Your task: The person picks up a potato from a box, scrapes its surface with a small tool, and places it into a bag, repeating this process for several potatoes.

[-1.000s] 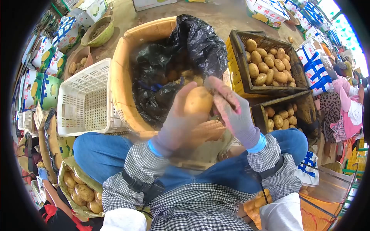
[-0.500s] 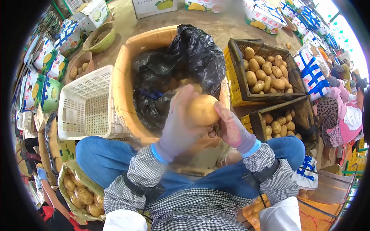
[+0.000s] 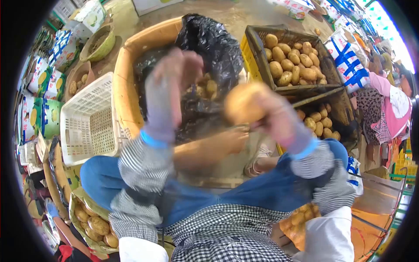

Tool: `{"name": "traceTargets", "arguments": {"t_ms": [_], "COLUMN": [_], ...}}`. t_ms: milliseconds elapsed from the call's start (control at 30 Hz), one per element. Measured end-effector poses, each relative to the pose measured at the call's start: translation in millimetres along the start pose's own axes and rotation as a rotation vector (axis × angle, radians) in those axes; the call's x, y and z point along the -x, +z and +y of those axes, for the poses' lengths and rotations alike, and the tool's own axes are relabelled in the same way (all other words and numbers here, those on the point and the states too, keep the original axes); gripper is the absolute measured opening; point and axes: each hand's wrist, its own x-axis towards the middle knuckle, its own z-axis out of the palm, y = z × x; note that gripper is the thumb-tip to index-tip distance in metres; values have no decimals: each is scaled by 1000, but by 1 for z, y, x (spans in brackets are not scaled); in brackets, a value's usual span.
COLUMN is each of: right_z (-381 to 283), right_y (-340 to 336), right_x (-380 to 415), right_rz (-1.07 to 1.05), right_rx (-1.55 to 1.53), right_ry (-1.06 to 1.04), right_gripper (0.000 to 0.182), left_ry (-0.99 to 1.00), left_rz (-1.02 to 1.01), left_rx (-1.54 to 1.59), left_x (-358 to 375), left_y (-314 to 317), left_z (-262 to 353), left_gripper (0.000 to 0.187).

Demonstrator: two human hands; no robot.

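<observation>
Right hand (image 3: 279,117): grasping one large potato (image 3: 244,104), both motion-blurred. Potato held up in front of the body, in view over the near right edge of the cardboard carton (image 3: 124,74). Left hand (image 3: 175,72): released, fingers extended, blurred, in view over the carton's opening, left of its middle. Black plastic liner (image 3: 214,43) rises above the carton's far right edge; potato pieces (image 3: 203,89) lie inside. White crate (image 3: 69,131) stands beside the left edge; two potato-filled crates, upper (image 3: 312,90) and lower (image 3: 349,111), off the right edge.
</observation>
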Motion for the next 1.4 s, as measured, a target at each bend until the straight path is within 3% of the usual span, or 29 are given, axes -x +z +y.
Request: {"name": "traceTargets", "arguments": {"t_ms": [33,67,100,133,167,200,233,267,333,400,500,567,600,667,800,867,933,967,1067,1100,1200,1400], "right_z": [-26,-50,-76,-84,-90,-97,-98,-91,-23,39,111,132,164,96,-53,-98,-141,-152,-140,-129,-70,7], "right_y": [-7,-41,-49,-72,-107,-147,-186,-222,-282,-328,-373,-390,-446,-394,-296,-275,-183,-141,-44,-19,10,43], "right_x": [13,24,40,48,56,63,70,76,80,98,123,134,145,131,89,73,57,53,50,52,40,-5], "right_rz": [116,129,384,596,645,698,672,642,772,746,754,720,753,897,888,751,658,630,478,397,224,76], "right_rx": [-98,-72,83,87,168,251,468,682,717,582,553,529,662,545,704,672,750,808,698,591,357,-11], "right_ry": [-13,3,-74,-234,-234,-241,-74,92,165,336,477,549,372,261,232,-3,-223,-279,-425,-350,-247,-346], "right_gripper": [42,44,34,37,37,37,35,33,31,30,35,40,43,38,38,41,45,48,50,50,50,48], "left_ry": [117,106,125,157,188,-171,-283,-197,-354,-283,-649,-759,-767,-708,-580,-672,-641,-788,-540,-629,-788,-681], "left_rz": [-74,-29,-55,-169,-286,-125,-183,-344,-409,-631,-558,-543,-547,-581,-585,-481,-474,-384,-461,-363,-421,-423], "left_rx": [-36,-43,-56,-165,-272,-570,-774,-1152,-1212,-1395,-1409,-1410,-1396,-1328,-1120,-1031,-907,-1013,-227,-241,321,547], "left_x": [-23,-44,-70,-100,-120,-118,-125,-130,-120,-116,-118,-122,-122,-125,-129,-123,-128,-120,-119,-98,-77,-14], "left_y": [-9,-13,-24,-42,-58,-51,-67,-84,-86,-83,-76,-87,-95,-121,-173,-164,-170,-127,-131,-98,-79,-38], "left_z": [8,15,8,-14,-38,-48,-79,-105,-145,-181,-203,-222,-235,-269,-337,-313,-301,-227,-200,-126,-48,11], "left_gripper": [44,44,34,29,24,21,26,33,39,44,72,62,58,49,33,40,52,49,42,43,46,41]}}
